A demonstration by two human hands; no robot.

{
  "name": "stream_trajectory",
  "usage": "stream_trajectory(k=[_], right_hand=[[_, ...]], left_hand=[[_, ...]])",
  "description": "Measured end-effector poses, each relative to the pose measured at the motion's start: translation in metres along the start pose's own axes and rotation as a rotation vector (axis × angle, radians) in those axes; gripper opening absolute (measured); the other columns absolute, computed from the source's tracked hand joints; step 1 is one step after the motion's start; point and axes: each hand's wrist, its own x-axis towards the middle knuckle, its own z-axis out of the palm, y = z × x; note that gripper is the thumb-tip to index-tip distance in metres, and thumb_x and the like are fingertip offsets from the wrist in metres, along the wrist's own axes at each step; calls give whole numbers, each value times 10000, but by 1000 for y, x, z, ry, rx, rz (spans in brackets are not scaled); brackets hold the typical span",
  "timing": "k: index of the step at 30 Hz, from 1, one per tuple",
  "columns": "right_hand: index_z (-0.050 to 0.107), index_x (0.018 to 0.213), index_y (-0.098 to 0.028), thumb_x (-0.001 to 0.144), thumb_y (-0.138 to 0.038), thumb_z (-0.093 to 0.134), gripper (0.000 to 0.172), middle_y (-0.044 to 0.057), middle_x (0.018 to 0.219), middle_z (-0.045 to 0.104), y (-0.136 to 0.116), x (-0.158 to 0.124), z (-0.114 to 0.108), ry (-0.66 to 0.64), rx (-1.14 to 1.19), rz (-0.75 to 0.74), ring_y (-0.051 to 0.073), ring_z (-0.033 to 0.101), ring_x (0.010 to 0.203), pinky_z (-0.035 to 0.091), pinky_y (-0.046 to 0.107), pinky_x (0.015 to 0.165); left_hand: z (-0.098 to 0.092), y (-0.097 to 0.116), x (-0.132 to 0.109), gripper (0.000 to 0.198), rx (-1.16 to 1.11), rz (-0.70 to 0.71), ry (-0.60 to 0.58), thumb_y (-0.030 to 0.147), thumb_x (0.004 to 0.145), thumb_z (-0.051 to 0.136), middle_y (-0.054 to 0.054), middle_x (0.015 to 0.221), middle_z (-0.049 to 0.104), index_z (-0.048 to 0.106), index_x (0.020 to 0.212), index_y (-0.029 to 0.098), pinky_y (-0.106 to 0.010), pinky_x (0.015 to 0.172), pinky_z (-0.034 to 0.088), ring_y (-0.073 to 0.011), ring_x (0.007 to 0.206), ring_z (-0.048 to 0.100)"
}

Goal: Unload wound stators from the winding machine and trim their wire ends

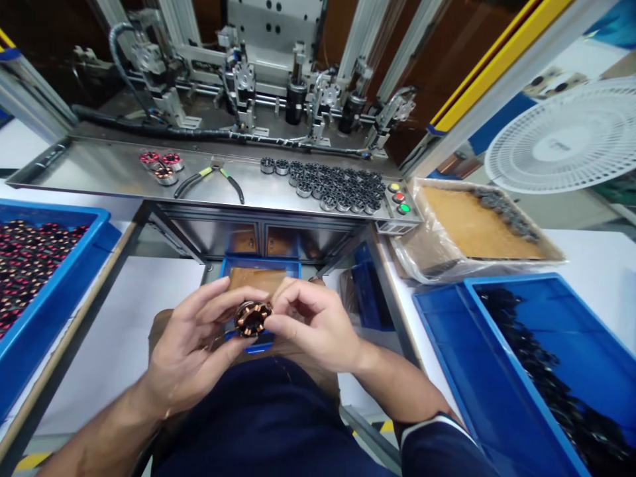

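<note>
Between my two hands, above my lap, is a motor stator (253, 319), a small ring with copper windings facing up at me. My left hand (199, 338) grips its rim, with the thumb below and the fingers above and behind. At the ring's right side, my right hand (313, 321) pinches with thumb and index finger. Whether a fine wire lies in that pinch is too small to see. Thin copper-coloured strands hang near my left wrist and over my dark shirt.
On the metal ledge lie pliers (213, 173), a few wound stators (163, 167) and several dark metal rings (338, 185). A blue bin of wound stators (102, 222) stands left. To the right are a plastic-lined box (477, 258), a blue bin of black parts (472, 285) and a white fan (561, 139).
</note>
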Motion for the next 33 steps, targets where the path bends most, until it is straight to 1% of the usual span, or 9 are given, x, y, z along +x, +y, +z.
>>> stream_trajectory(k=[4, 9, 13, 16, 20, 24, 27, 29, 33], right_hand=[[574, 727, -170, 820, -281, 706, 195, -7, 698, 563, 9, -2, 5, 95, 48, -32, 104, 498, 639, 395, 249, 583], [571, 723, -172, 833, -228, 682, 166, -13, 688, 556, 16, -7, 8, 190, 15, -97, 105, 504, 633, 398, 258, 591], [571, 720, -168, 839, -219, 680, 169, -9, 680, 551, 19, -11, 11, 246, -64, -128, 109, 502, 623, 398, 266, 584], [568, 723, -167, 840, -200, 677, 164, -3, 696, 562, 22, -14, 13, 247, -106, -173, 108, 508, 625, 410, 265, 589], [559, 735, -170, 855, -195, 654, 156, 1, 704, 567, 30, -15, 14, 248, -118, -160, 108, 505, 626, 415, 263, 593], [564, 828, -182, 819, -233, 702, 148, 4, 776, 551, 35, -13, 11, 229, -69, -148, 125, 510, 693, 428, 280, 647], [559, 898, -194, 781, -251, 741, 224, 13, 862, 532, 33, -11, 12, 165, -3, -205, 142, 513, 782, 436, 295, 712], [547, 864, -195, 839, -261, 680, 151, 11, 853, 517, 33, -10, 16, 131, 67, -207, 141, 506, 797, 434, 295, 730], [496, 806, -197, 949, -284, 533, 171, -8, 783, 492, 37, -13, 26, 253, 189, -90, 120, 478, 734, 416, 277, 715]], left_hand=[[-3, 1, 0, 673, -153, -170, 25, -7, 822, 627, -25, 1226, 680, 449, 1363, 353, -244, 881, 591, -168, 1067, 686], [-6, -4, 4, 410, -258, -305, 9, 62, 824, 664, -63, 1225, 670, 627, 1184, 256, -233, 845, 601, -159, 922, 724], [-4, -11, 8, 524, -402, -354, -25, 216, 737, 792, -114, 1286, 615, 617, 1230, 211, -260, 860, 595, -189, 940, 702], [1, -15, 10, 585, -405, -329, 55, 268, 641, 864, -78, 1249, 613, 643, 1181, 222, -208, 792, 595, -145, 881, 680], [10, -16, 8, 434, -78, -221, 184, 86, 697, 799, -12, 1106, 680, 684, 1082, 252, -139, 857, 545, -110, 981, 666], [16, -13, 1, 558, 131, -59, 253, 1, 683, 770, -22, 1103, 707, 635, 1173, 233, -181, 885, 559, -118, 955, 691], [17, -13, -4, 568, 213, 28, 219, -28, 638, 781, -43, 1097, 715, 648, 1139, 203, -245, 888, 581, -161, 960, 698], [17, -14, -6, 554, 255, 46, 208, -38, 618, 786, -60, 1095, 716, 664, 1110, 185, -283, 901, 586, -190, 988, 693], [17, -14, -6, 549, 224, 16, 229, -39, 626, 779, -67, 1093, 720, 662, 1115, 183, -319, 917, 588, -195, 989, 692]])
